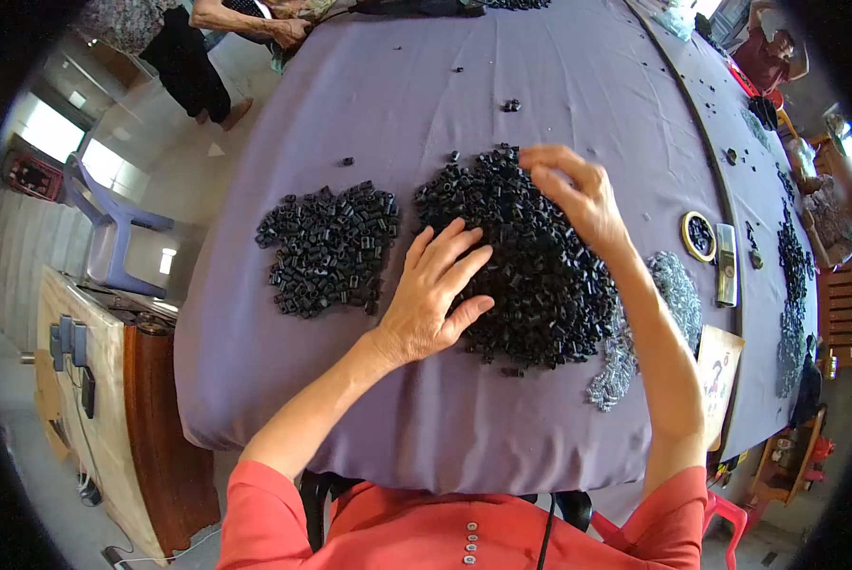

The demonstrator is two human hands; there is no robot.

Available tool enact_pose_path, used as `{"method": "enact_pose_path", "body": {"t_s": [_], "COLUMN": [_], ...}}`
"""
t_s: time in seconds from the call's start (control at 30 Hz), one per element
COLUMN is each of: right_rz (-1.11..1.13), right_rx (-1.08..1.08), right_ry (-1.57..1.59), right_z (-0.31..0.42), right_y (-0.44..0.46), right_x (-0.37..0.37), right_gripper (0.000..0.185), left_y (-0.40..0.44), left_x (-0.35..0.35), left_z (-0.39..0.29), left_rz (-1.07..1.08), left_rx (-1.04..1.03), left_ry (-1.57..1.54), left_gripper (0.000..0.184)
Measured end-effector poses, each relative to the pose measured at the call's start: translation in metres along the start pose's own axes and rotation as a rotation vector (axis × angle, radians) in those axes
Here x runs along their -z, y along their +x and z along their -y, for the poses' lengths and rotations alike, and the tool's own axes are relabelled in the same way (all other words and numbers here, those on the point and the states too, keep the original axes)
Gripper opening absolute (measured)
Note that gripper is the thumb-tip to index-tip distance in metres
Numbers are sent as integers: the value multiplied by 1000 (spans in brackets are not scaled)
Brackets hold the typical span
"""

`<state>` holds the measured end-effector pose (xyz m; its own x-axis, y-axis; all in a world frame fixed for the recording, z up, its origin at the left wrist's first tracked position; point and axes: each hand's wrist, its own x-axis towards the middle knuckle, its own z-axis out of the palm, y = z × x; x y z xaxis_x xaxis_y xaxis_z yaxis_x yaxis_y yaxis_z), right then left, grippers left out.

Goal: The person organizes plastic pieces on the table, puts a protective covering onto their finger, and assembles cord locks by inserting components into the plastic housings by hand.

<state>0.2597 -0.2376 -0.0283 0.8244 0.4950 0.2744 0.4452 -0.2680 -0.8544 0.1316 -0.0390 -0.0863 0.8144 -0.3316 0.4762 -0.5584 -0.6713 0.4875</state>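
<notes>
A large pile of small black plastic pieces (540, 285) lies on the purple-grey tablecloth in front of me. My left hand (437, 290) rests on the pile's left side, palm down, with its fingers spread. At the far right edge of the pile is my right hand (578, 195), its fingers bent and the thumb and fingertips close together. Anything between those tips is too small to make out. To the left, apart from the large pile, a smaller heap of the same black pieces (331, 249) is spread out.
Small clear or silvery pieces (673, 290) lie right of the pile, partly behind my right forearm. Beyond them are a round container (698, 236) of black pieces, a narrow box (726, 266) and a printed card (718, 380). Other people sit around the table. A plastic chair (112, 223) stands left.
</notes>
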Motion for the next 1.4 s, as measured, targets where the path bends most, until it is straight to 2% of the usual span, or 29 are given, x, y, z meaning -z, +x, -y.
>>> {"method": "enact_pose_path", "body": {"t_s": [0.17, 0.27, 0.33, 0.4, 0.5, 0.53, 0.63, 0.73, 0.83, 0.87, 0.97, 1.07, 1.27, 1.4], "right_rz": [-61, -74, -50, 39, 164, 224, 348, 486, 489, 356, 193, 80, -90, 123], "right_rx": [85, 28, 0, -46, 33, -31, 12, -69, -176, -99, -108, -12, 217, 159], "right_ry": [-367, -453, -446, -381, -287, -144, -181, -17, 128, 19, -44, -268, -436, -366], "right_z": [-86, -112, -125, -116, -104, -95, -71, -42, -29, -32, -53, -83, -136, -130], "right_y": [83, 114, 129, 130, 112, 103, 73, 57, 64, 72, 114, 160, 225, 217], "right_x": [4, 0, -5, -9, -14, -15, -15, -15, -13, -15, -16, -22, -50, -59], "right_gripper": [48, 55, 52, 49, 49, 43, 43, 46, 46, 46, 48, 49, 45, 41], "left_y": [-3, -3, -2, -2, -2, -2, -1, 1, -1, -1, 0, 1, -1, -2], "left_x": [0, -2, -2, -1, -1, -1, -1, -4, -6, -6, -4, -3, -1, -1], "left_z": [7, 15, 17, 18, 20, 18, 16, 13, 12, 13, 14, 16, 18, 19], "left_rz": [-96, -100, -89, -77, -65, -60, -80, -111, -115, -110, -104, -93, -54, -44], "left_rx": [4, 32, 42, 56, 67, 72, 72, 64, 75, 80, 76, 79, 118, 122], "left_ry": [-57, -151, -182, -206, -217, -209, -190, -181, -165, -162, -189, -217, -268, -275], "left_gripper": [50, 49, 50, 50, 50, 50, 50, 48, 48, 49, 48, 46, 47, 46]}}
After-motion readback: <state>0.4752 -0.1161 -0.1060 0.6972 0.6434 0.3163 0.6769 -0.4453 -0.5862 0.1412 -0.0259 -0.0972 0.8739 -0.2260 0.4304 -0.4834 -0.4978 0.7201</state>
